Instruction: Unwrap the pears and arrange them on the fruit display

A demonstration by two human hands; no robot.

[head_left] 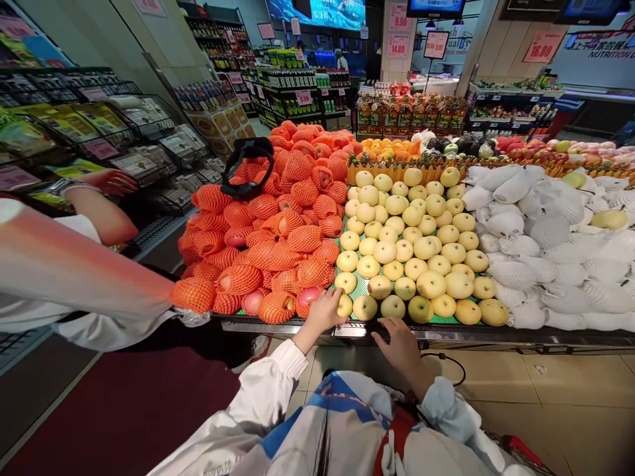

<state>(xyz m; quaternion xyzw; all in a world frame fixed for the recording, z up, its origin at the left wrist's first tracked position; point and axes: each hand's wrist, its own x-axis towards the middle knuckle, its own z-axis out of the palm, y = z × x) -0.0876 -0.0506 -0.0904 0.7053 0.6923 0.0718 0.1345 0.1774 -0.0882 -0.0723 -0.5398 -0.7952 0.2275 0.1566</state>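
Note:
At the front edge of the display, my left hand (325, 312) has its fingers curled round the left side of a yellow pear (346, 305), partly covering it. The pear still sits in its row, beside red fruit in orange foam nets (278, 307). My right hand (398, 342) is at the metal front rim (446, 335), thumb and fingers apart, with nothing in it. Just beyond its fingertips are more yellow pears (393, 307), spread over a green mat.
White-netted fruit (560, 264) fills the right side. A black looped strap (248, 168) appears over the orange-netted fruit. At left, another person's arm (102, 211) is near racks of packages (74, 125). Oil bottles (411, 114) stand behind. A black cable (454, 360) hangs below the rim.

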